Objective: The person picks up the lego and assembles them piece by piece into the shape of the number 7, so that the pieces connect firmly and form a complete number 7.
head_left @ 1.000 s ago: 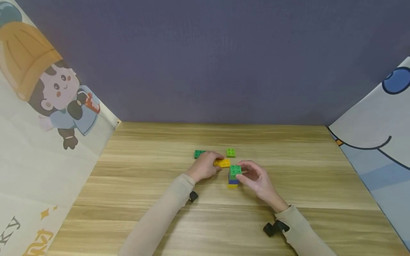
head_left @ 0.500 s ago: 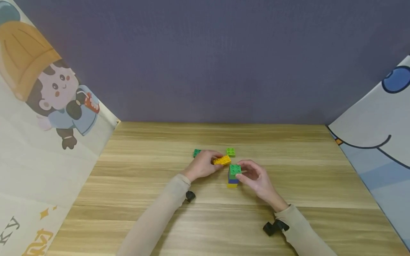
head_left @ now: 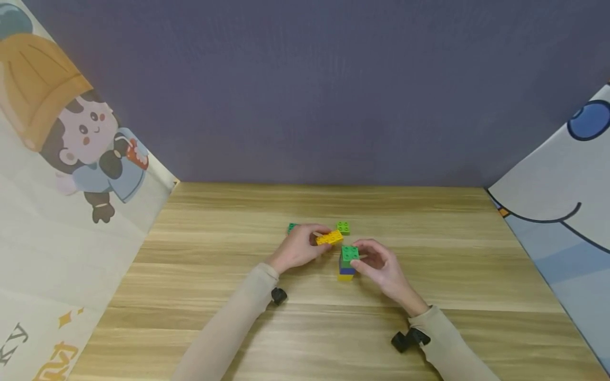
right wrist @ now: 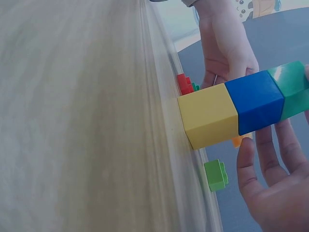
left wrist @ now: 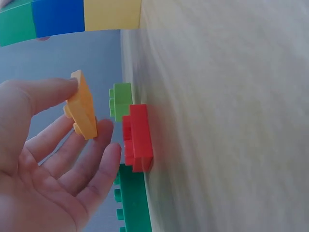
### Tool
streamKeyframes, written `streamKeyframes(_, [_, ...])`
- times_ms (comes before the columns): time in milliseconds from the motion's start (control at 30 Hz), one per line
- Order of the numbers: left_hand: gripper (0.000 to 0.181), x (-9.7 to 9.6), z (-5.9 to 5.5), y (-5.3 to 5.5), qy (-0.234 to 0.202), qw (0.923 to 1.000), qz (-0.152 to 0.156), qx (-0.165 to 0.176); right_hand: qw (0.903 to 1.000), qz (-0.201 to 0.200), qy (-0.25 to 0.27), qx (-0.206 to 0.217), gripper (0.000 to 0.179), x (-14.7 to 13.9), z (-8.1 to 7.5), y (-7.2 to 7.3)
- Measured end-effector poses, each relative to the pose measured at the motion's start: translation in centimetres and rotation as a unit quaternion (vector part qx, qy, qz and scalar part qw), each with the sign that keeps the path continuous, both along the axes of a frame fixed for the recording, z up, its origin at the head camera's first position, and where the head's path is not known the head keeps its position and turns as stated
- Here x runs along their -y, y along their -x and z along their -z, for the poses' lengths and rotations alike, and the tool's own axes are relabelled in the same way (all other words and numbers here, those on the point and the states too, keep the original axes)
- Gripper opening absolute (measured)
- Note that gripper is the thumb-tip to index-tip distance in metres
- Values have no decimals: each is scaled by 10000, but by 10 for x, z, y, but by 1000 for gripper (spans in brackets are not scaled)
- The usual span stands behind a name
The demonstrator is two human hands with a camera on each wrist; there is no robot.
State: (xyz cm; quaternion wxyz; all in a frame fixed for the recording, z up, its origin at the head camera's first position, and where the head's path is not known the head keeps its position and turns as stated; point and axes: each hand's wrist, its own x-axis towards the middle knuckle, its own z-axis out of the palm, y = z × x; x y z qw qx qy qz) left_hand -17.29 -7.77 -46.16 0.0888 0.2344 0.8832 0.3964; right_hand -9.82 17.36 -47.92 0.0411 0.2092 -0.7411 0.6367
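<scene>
Held yellow brick (left wrist: 87, 116): smooth plastic, moulded with studs. Brick stack (right wrist: 256, 104): formed of smooth plastic; glossy highlight seen on green block (right wrist: 292, 92). Red brick (left wrist: 141, 137): same plastic, smooth-faced. Tabletop (head_left: 314, 333): finished in wood grain, smooth, low sheen. Backdrop (head_left: 333, 106): matt, cloth-like surface presented. Sleeves (head_left: 229, 323): made of matt cloth. Wrist cameras (head_left: 278, 296): cased in dark plastic.

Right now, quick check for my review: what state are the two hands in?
Left hand: holding the long yellow brick.
Right hand: holding the green brick atop the stack.
</scene>
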Motion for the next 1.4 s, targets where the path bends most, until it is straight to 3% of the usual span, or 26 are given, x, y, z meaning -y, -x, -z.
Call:
streamKeyframes(167, [39,3,-5,-4,-362,9991,-109,211,10000,35,-26,65,32,0,0,-1])
streamKeyframes(467, [32,9,-10,-9,-704,9975,14,44,10000,34,29,12,33,0,1,1])
streamKeyframes(767, [26,11,-14,-16,-664,9965,116,-504,9999,-44,130,6,32,1,1,2])
streamKeyframes(1033, [26,13,-20,-22,-883,9947,172,-495,9998,-36,176,-3,33,0,2,3])
streamKeyframes(1400, [26,13,-27,-29,-705,9939,277,-807,9998,-78,150,-78,33,0,1,3])
